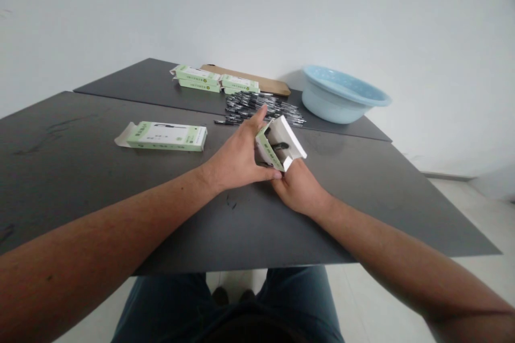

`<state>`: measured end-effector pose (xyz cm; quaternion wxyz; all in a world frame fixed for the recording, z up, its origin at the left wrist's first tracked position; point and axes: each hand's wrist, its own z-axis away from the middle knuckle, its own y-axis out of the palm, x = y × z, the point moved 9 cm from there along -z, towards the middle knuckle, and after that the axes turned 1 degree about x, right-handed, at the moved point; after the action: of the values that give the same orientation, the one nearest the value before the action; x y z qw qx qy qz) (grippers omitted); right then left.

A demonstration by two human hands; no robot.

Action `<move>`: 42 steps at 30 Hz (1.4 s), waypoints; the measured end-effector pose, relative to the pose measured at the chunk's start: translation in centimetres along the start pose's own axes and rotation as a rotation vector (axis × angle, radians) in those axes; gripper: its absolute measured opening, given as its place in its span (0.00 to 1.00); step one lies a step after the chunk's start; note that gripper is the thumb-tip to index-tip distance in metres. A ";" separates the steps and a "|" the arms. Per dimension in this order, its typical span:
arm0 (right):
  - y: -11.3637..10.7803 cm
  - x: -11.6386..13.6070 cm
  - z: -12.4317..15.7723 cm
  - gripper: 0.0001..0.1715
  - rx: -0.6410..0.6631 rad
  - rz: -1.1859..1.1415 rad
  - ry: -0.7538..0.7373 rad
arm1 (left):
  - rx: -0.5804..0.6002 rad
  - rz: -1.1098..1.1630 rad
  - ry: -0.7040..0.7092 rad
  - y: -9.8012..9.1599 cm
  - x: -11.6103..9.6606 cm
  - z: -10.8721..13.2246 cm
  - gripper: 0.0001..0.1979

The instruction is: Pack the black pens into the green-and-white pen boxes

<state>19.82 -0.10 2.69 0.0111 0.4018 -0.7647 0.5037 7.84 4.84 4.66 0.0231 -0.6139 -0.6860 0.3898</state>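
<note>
Both hands hold a small green-and-white pen box (278,143) tilted up over the dark table (120,193). My left hand (240,158) grips its left side, thumb under the box and index finger stretched toward the pens. My right hand (296,186) supports it from beneath, fingers curled out of sight behind the box. The box's end is open and a dark pen shows inside. A heap of black pens (259,107) lies just beyond it.
A closed green box (167,136) with its flap out lies at the left. Three more green boxes (213,81) and a brown envelope (257,82) lie at the back. A light blue basin (340,95) stands at the back right. The table's front edge is near my knees.
</note>
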 end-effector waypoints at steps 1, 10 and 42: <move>0.3 0.1 0.1 0.26 0.031 -0.004 -0.009 | -0.006 0.002 0.025 -0.2 -0.6 0.1 0.70; 0.5 0.0 0.1 0.33 0.025 -0.004 -0.154 | 0.091 -0.213 0.305 -0.7 -2.3 0.1 0.35; -4.4 -0.4 1.2 0.51 -0.156 -0.217 -0.059 | -0.031 -0.014 -0.130 -1.6 -0.2 -0.6 0.42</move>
<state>23.26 -1.52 5.28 0.0741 0.4947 -0.7535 0.4267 6.89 5.06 6.06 -0.0282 -0.5827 -0.6964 0.4179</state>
